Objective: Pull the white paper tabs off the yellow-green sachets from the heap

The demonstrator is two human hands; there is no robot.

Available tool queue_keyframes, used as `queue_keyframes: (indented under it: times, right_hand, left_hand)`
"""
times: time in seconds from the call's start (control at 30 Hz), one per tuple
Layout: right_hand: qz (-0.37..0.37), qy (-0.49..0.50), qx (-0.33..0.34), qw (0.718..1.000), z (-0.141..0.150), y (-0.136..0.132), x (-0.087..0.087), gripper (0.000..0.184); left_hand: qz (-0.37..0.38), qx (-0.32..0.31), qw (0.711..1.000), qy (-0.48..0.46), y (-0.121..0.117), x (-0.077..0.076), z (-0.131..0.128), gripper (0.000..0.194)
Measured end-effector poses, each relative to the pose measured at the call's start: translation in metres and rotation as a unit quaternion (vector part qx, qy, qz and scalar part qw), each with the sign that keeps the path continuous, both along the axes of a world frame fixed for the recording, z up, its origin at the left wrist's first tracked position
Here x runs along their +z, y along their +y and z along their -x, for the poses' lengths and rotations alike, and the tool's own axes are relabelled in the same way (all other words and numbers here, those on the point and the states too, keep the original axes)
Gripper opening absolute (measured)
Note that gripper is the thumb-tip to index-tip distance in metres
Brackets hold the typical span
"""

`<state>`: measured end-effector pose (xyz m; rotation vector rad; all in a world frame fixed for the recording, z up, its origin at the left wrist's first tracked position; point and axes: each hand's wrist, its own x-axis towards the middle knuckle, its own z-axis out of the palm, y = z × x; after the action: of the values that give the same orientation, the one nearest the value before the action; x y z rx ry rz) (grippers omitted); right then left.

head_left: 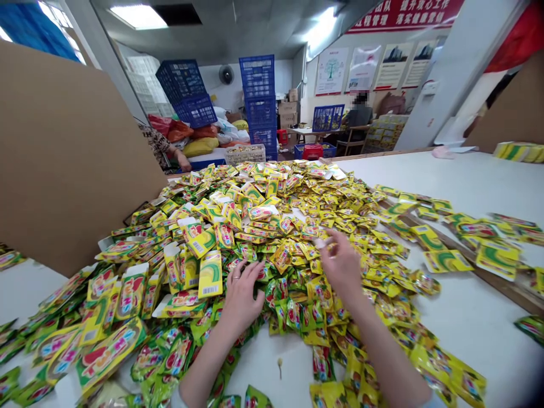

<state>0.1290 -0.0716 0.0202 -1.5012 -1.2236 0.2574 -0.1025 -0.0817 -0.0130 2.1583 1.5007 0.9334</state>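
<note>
My left hand (243, 290), with a ring on one finger, rests open over green candy packets (293, 314) at the near edge of a large heap. Its fingers are spread and hold nothing that I can see. My right hand (342, 265) is over yellow packets (389, 266) to the right, fingers bent and apart. Something white shows at one of its fingertips; I cannot tell what it is. Yellow printed cartons (210, 273) lie beside my left hand, and more cartons (113, 351) are piled at the left.
A cardboard sheet (72, 153) stands at the left. Flat cartons (446, 260) lie along a wooden strip on the white table (480, 340). Blue crates (257, 85) are stacked behind. Another person's hand (183, 162) shows beyond the heap; a seated person (360, 113) is farther back.
</note>
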Motion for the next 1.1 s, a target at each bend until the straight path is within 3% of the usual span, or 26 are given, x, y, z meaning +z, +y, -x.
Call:
queue_keyframes:
  times: [0.13, 0.23, 0.47, 0.57, 0.7, 0.8, 0.87, 1.0, 1.1]
  right_hand:
    - [0.044, 0.067, 0.112, 0.99, 0.047, 0.013, -0.025, 0.016]
    - [0.064, 0.171, 0.179, 0.967, 0.052, 0.012, -0.029, 0.01]
    - [0.109, 0.437, 0.316, 0.835, 0.067, -0.026, -0.014, 0.03]
    - [0.117, 0.486, 0.333, 0.799, 0.088, -0.037, -0.017, 0.027]
    - [0.108, 0.503, 0.308, 0.8, 0.109, -0.042, -0.025, 0.024]
    - [0.09, 0.499, 0.283, 0.814, 0.117, -0.046, -0.027, 0.024]
    - [0.075, 0.491, 0.272, 0.824, 0.12, -0.049, -0.029, 0.025]
    - [0.064, 0.47, 0.262, 0.841, 0.122, -0.052, -0.035, 0.022]
    - [0.089, 0.477, 0.27, 0.832, 0.12, -0.049, -0.036, 0.035]
  left_hand:
    - [-0.001, 0.051, 0.998, -0.039, 0.002, -0.003, 0.003, 0.027]
    - [0.019, 0.073, 0.991, -0.111, 0.002, -0.002, 0.01, 0.015]
    - [0.06, 0.112, 0.938, -0.321, -0.001, 0.006, 0.006, 0.057]
    - [0.07, 0.093, 0.913, -0.391, -0.011, 0.014, -0.004, 0.056]
    - [0.107, 0.079, 0.872, -0.471, -0.031, 0.016, -0.021, 0.039]
    - [0.112, 0.105, 0.838, -0.524, -0.041, 0.013, -0.03, 0.035]
    - [0.113, 0.11, 0.83, -0.536, -0.042, 0.01, -0.032, 0.036]
    - [0.093, 0.14, 0.854, -0.493, -0.036, 0.001, -0.029, 0.032]
    - [0.091, 0.124, 0.885, -0.439, -0.032, -0.002, -0.027, 0.032]
